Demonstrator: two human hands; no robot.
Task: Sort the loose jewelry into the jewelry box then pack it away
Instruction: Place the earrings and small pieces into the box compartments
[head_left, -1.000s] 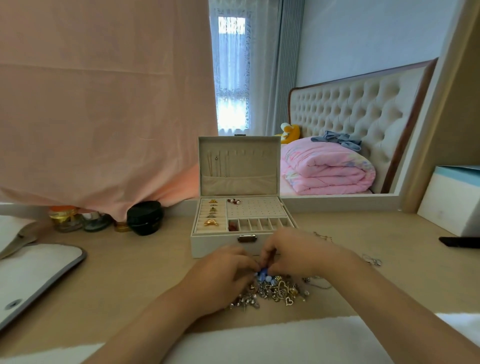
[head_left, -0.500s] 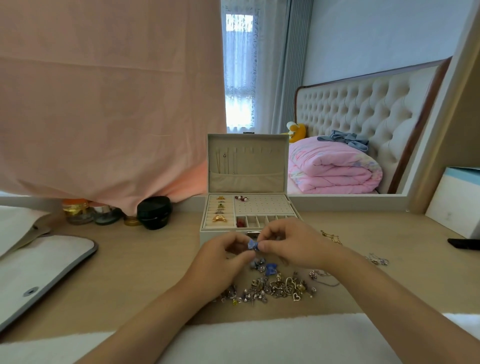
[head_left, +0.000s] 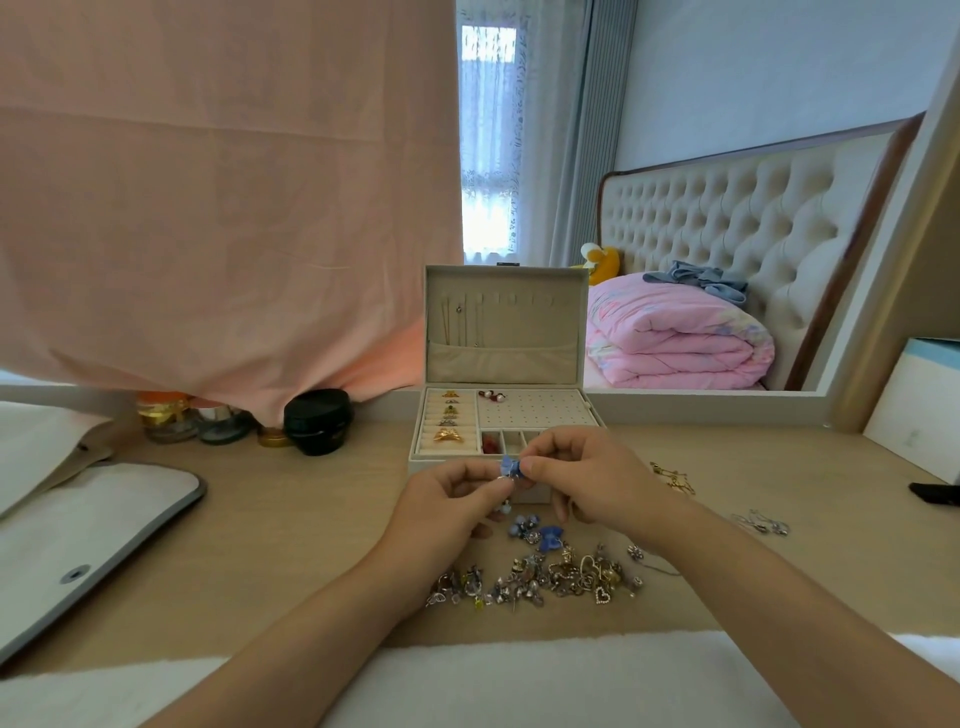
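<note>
While the open jewelry box was set just beyond the hands, a small blue bow was pinched between the left hand and the right hand, above loose jewelry heaped on the surface below them.

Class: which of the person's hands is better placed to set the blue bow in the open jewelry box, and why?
Probably the right hand: it pinches the blue bow and sits nearer the jewelry box and its perforated panel than the left hand.
</note>
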